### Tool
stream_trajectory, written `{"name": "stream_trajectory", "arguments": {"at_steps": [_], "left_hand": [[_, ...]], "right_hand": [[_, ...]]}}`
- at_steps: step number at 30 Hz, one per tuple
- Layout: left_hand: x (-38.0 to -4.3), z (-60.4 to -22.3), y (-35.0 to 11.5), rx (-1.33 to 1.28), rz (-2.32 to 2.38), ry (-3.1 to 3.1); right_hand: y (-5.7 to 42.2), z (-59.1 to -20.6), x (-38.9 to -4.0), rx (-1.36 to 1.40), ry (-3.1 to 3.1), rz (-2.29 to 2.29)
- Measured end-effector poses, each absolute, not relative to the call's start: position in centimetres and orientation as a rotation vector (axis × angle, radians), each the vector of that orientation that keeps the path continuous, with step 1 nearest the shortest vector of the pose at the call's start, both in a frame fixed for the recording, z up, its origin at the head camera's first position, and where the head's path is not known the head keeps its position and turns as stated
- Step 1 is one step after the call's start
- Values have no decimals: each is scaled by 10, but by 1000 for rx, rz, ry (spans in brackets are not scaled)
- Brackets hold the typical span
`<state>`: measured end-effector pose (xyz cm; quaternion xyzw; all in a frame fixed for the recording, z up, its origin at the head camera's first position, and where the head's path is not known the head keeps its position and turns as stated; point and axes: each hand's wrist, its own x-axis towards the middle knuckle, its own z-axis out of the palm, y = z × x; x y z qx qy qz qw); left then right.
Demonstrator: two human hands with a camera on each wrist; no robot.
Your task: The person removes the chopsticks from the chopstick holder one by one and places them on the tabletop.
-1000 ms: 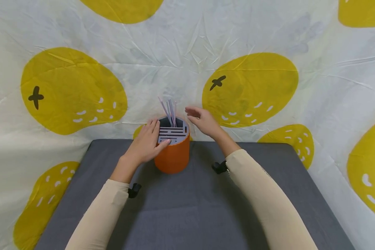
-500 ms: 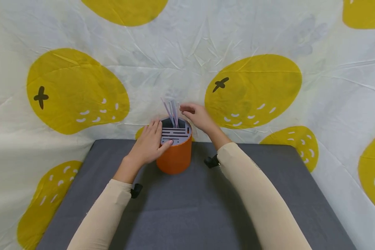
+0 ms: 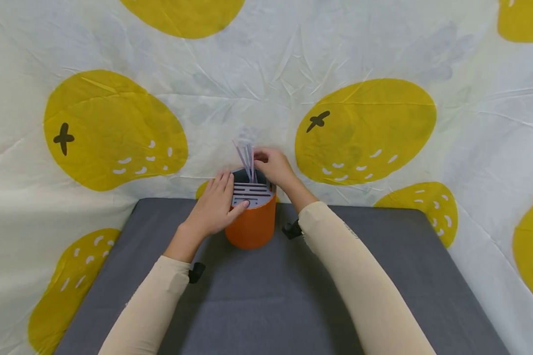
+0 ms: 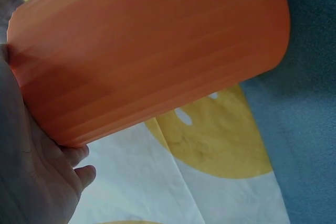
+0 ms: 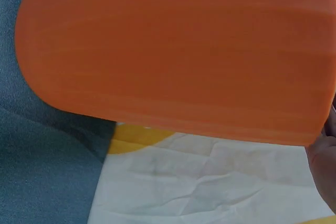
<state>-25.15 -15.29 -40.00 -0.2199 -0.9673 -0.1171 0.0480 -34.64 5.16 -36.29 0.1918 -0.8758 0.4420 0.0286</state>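
An orange round knife block point(image 3: 250, 229) with a grey slotted top point(image 3: 251, 197) stands at the table's back edge. Several thin, pale straw-like sticks point(image 3: 242, 155) rise from its rear opening. My left hand point(image 3: 213, 202) rests along the block's left rim, fingers extended and thumb lying over the front of the top. In the left wrist view, that hand point(image 4: 39, 166) lies at the rim, fingertips showing beyond the orange wall. My right hand point(image 3: 273, 165) is over the rear opening, its bent fingertips right at the sticks; I cannot tell whether they pinch one.
Dark grey cloth covers the table point(image 3: 248, 305). Right behind it hangs a white sheet point(image 3: 231, 64) printed with yellow fruit. A small black device point(image 3: 197, 272) sits at the left wrist and another point(image 3: 291, 230) at the right.
My right hand has moved left and slightly in, from beside the block up to the sticks. My left hand keeps its place on the rim. The view has shifted a little.
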Motion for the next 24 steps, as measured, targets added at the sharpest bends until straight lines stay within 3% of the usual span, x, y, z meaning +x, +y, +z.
{"name": "stream_trajectory", "arguments": {"at_steps": [24], "left_hand": [[-253,-404,-153,-655,-356,-2938]], "right_hand": [[49,-365,-344,499,-2627,1422]]}}
